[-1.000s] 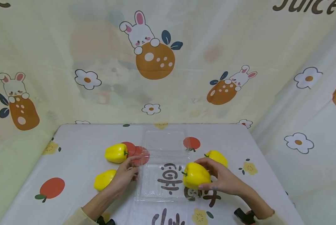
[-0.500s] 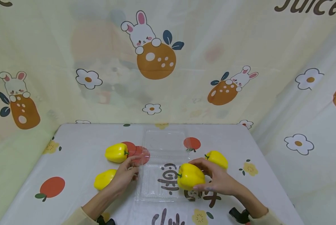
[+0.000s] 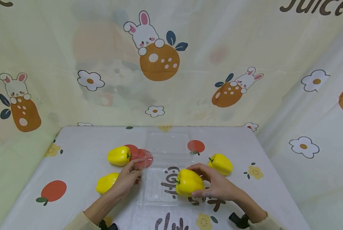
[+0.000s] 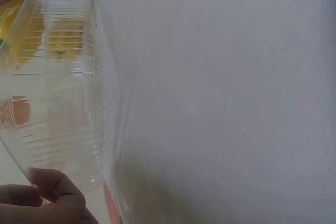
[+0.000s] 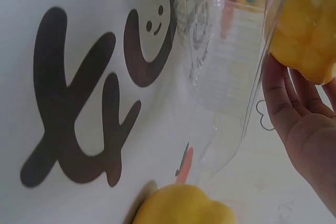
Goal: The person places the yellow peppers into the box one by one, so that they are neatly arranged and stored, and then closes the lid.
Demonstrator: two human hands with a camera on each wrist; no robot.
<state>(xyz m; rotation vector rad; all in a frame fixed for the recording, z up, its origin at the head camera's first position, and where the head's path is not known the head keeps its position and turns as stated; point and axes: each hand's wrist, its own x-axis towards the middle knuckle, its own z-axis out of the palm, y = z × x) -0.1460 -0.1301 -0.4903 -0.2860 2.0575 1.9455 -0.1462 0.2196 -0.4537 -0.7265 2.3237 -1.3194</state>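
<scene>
Since a second ago the right hand (image 3: 214, 187) has carried its yellow pepper (image 3: 188, 182) leftward, from the right edge of the clear plastic tray (image 3: 155, 188) to a spot over the tray's near right part; the left hand (image 3: 127, 179) has stayed at the tray's left edge.

The right hand's fingers and thumb are curled round the pepper's right flank, the green stem pointing left, away from the palm. The right wrist view shows the pepper (image 5: 307, 30) seated against the fingers (image 5: 281, 95) with the tray's rim beside it. Whether it already rests on the tray floor or hangs just above it cannot be told.

The pepper looks glossy and smooth, so a wrap across its broad lobed body seems safer than a pinch at the stem — it probably weighs little and is firm enough to take a steady squeeze. The tray is the delicate piece: thin, ribbed, clear plastic that likely flexes and slides on the cloth. The left hand holds it at the rim, thumb tip at the wall (image 4: 58, 192), which looks like the right place to steady it.

Further out, three more yellow peppers lie on the printed tablecloth (image 3: 82, 153) — one just right of the tray (image 3: 221, 164), one far left (image 3: 119, 156), one near left (image 3: 106, 182) beside the left wrist.
</scene>
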